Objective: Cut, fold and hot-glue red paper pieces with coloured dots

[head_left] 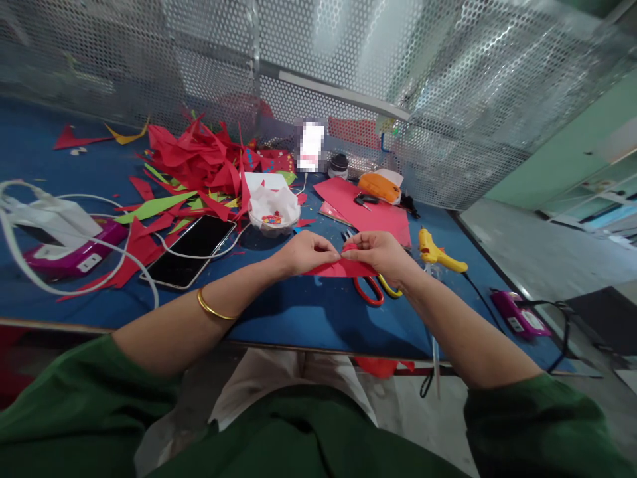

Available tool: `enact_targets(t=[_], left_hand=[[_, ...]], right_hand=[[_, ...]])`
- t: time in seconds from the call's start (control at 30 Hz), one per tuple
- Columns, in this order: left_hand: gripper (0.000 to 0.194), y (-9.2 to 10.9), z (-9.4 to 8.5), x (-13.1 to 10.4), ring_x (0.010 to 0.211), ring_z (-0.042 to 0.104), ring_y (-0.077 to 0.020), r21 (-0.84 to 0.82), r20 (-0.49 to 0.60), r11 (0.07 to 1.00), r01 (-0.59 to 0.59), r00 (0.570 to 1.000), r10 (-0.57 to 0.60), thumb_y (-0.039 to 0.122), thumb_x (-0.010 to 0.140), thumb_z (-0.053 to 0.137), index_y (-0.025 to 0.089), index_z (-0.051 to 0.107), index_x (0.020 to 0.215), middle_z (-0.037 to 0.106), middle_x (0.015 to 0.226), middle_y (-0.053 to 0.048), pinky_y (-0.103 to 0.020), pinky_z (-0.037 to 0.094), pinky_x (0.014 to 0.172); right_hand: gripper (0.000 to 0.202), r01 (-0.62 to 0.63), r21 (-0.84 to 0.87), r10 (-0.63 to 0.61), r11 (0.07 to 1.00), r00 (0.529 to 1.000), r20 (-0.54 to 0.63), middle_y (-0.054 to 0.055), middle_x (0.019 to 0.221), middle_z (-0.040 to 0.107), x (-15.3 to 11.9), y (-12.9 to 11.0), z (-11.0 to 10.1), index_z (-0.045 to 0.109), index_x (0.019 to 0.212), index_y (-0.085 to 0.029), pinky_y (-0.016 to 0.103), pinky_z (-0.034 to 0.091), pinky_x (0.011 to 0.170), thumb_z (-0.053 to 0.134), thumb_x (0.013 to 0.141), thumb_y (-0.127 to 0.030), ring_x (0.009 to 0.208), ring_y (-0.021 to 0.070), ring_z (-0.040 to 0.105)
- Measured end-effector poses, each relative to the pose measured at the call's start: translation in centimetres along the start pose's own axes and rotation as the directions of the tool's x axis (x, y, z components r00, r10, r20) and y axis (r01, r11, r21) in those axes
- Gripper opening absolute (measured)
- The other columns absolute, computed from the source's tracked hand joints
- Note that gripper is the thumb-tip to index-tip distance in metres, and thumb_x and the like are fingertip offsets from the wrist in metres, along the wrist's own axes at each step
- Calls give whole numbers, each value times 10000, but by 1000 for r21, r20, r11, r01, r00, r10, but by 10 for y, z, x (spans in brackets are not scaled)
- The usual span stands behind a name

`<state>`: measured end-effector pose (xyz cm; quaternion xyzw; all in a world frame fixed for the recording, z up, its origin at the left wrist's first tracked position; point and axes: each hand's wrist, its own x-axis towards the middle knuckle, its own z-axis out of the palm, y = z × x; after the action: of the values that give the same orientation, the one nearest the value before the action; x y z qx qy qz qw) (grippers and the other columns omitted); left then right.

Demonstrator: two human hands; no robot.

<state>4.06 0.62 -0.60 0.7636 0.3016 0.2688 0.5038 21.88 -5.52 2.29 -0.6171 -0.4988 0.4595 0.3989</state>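
red paper is held between the two hands, just above the blue table and in front of the person's body. the left hand is nearly closed, thumb and fingertips pinching the paper's upper edge; the right hand is closed in a similar pinch, its fingers curled, with a bit of red showing between thumb and forefinger. the two sets of fingertips almost meet.

scissors lie beneath the right hand – one red handle loop, one yellow – with the blades pointing away from the person. beyond the left hand sits a bowl lined with white paper, small coloured bits inside, and to the left a dark-screened phone lies flat near a white cable. red scraps are heaped farther back on the left, with green strips among them. to the right – past larger red sheets and an orange pouch – there's a yellow glue gun.
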Motion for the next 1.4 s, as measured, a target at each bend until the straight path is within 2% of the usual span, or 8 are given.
enact_targets(t=[0.17, 0.4, 0.6, 0.73, 0.83, 1.13, 1.27, 1.4], left_hand=[[242, 0, -1, 1, 769, 659, -185, -97, -39, 995, 1, 999, -4, 348, 782, 646, 151, 745, 681, 750, 749, -62, -304, 493, 773], [114, 3, -4, 0, 691, 636, -173, 4, -16, 1000, -21, 1000, 21, 248, 702, 705, 150, 754, 669, 744, 701, -52, -291, 489, 689], [82, 4, -5, -1, 706, 660, -178, 16, 23, 1000, -4, 1000, 3, 192, 684, 686, 155, 758, 677, 753, 717, -53, -294, 510, 707], [78, 4, -5, -1, 712, 668, -178, 14, 4, 1000, 12, 1000, -12, 179, 688, 682, 155, 753, 667, 757, 721, -52, -293, 511, 728], [85, 4, -5, -1, 708, 669, -178, 22, -2, 999, 34, 999, -34, 189, 698, 682, 155, 758, 686, 756, 720, -48, -287, 504, 721], [104, 3, -3, -1, 697, 656, -181, 93, 28, 996, 16, 999, -19, 209, 697, 682, 148, 765, 689, 751, 708, -48, -271, 484, 691], [100, -1, -3, 0, 679, 641, -173, 119, 35, 993, -12, 999, 8, 228, 685, 697, 156, 767, 676, 746, 699, -45, -261, 471, 648], [97, -3, -4, 1, 683, 647, -171, 111, 21, 994, -20, 1000, 18, 203, 688, 681, 159, 766, 675, 750, 703, -49, -267, 475, 658]], right_hand=[[408, 28, -11, -28, 1000, 1000, -12, -15, 579, 668, 2, 3, -1, 658, 713, -173, 229, 418, 484, 903, 426, -327, 505, 99, 549], [391, 127, -89, -132, 988, 990, -55, -18, 610, 647, 4, 9, 5, 658, 727, -177, 241, 402, 503, 881, 488, -392, 527, 94, 517], [422, 90, -73, -94, 993, 994, -55, 2, 693, 686, -1, 11, 7, 673, 789, -176, 258, 445, 570, 885, 499, -397, 602, 117, 570], [392, 64, -67, -63, 996, 998, 17, 13, 762, 713, -3, 6, 0, 708, 856, -172, 258, 471, 650, 843, 587, -425, 682, 124, 601], [374, 86, -51, -87, 995, 996, -9, 7, 755, 702, -2, 3, -5, 717, 834, -173, 251, 460, 656, 797, 646, -486, 678, 114, 582], [384, 86, -69, -90, 994, 994, -59, -18, 625, 659, 3, 10, 6, 669, 731, -178, 246, 421, 541, 887, 485, -377, 558, 102, 539], [378, 88, -67, -93, 994, 993, -69, -19, 617, 648, 6, 13, 10, 657, 694, -173, 242, 422, 533, 894, 470, -365, 555, 97, 534], [390, 89, -62, -93, 994, 994, -64, 10, 712, 690, 3, 14, 6, 679, 799, -167, 250, 459, 598, 873, 519, -356, 650, 122, 598]])
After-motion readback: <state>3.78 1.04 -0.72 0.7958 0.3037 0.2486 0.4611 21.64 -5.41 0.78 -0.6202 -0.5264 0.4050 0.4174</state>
